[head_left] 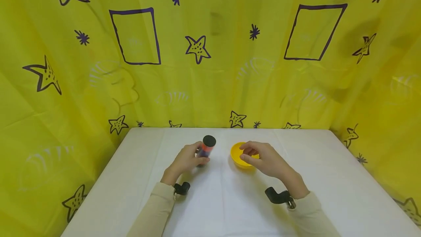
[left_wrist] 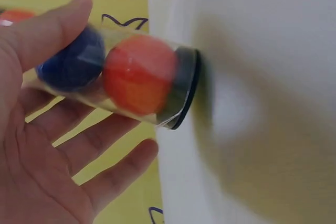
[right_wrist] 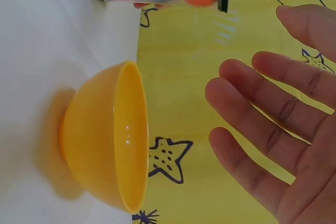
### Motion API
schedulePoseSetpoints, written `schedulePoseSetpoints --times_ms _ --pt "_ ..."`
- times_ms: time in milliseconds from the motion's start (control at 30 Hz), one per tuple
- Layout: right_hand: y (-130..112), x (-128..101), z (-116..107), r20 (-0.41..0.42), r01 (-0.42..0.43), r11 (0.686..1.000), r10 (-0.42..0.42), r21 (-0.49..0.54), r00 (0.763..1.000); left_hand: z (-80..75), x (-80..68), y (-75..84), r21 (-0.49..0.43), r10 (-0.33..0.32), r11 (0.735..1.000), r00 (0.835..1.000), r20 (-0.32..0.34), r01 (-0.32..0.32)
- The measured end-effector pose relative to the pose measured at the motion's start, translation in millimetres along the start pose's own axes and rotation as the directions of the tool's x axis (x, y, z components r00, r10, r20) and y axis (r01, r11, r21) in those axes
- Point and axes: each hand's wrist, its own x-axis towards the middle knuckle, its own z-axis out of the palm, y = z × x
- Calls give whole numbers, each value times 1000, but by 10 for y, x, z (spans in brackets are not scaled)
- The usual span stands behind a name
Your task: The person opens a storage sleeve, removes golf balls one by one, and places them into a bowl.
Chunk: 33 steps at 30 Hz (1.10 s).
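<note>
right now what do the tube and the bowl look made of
Tube: likely clear glossy plastic, since the red and blue balls show through its wall; black caps on both ends. Bowl: probably smooth yellow plastic, with small shiny highlights inside.

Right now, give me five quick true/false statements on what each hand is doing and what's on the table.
1. The left hand holds a clear tube with coloured balls inside. True.
2. The tube lies flat on the table. False: it stands upright on the white table, black cap on top.
3. The right hand grips the yellow bowl by its rim. False: the right wrist view shows its fingers straight and apart from the bowl, touching nothing.
4. The bowl sits to the right of the tube. True.
5. The bowl is full of balls. False: what shows of its inside is bare; the orange and blue balls are in the tube.
</note>
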Motion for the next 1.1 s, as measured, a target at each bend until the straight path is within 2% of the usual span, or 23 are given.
schedulePoseSetpoints --times_ms 200,400,567,767,1100 --pt "-63 30 57 3 3 1000 -3 19 1000 -69 -28 179 11 109 994 990 91 -111" --pt "-134 57 109 -20 -15 999 16 35 1000 -90 -57 331 -39 162 987 976 145 -158" --pt "-172 53 125 -39 -11 999 12 38 999 -79 -72 384 -37 195 981 968 157 -192" --pt "-209 34 136 -62 39 998 -37 38 997 -84 -93 446 -52 197 980 966 170 -191" --pt "-221 32 150 -86 33 999 -33 -7 996 -105 -132 546 -7 219 975 957 189 -221"
